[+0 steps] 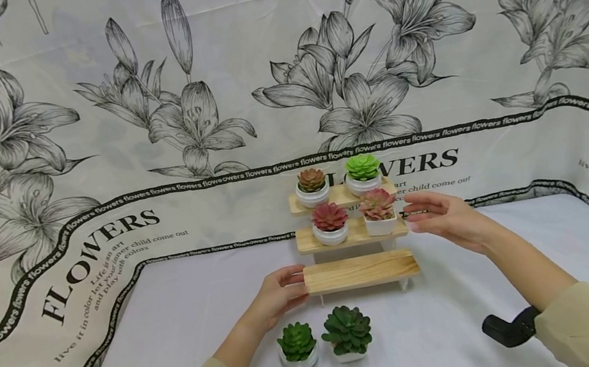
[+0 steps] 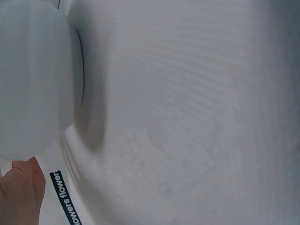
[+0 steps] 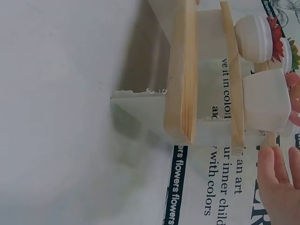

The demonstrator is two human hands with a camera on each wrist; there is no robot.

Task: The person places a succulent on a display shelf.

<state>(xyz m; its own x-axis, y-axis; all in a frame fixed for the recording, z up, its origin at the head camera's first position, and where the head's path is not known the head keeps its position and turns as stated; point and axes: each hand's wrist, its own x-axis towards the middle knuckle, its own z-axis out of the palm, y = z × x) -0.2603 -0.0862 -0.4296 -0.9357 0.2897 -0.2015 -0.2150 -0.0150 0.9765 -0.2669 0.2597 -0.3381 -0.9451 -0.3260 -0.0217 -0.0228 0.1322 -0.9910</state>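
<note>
A three-tier wooden plant stand (image 1: 360, 271) with white supports stands in front of me. My left hand (image 1: 275, 297) is at the left end of its lowest board, fingertips right at the edge. My right hand (image 1: 447, 219) is beside the right end of the middle board, fingers extended near a square white pot (image 3: 266, 101) with a pink succulent (image 1: 377, 202). Left of that sits a dark red succulent (image 1: 329, 216) in a round pot. The top board bears a brown succulent (image 1: 311, 179) and a bright green one (image 1: 362, 167). The lowest board bears no pot.
On the white table (image 1: 179, 332), in front of the stand, are a green succulent (image 1: 297, 341) in a round pot and a larger dark green one (image 1: 347, 329). A flower-printed cloth (image 1: 228, 207) hangs behind. A white pot (image 2: 35, 79) fills the left wrist view's left side.
</note>
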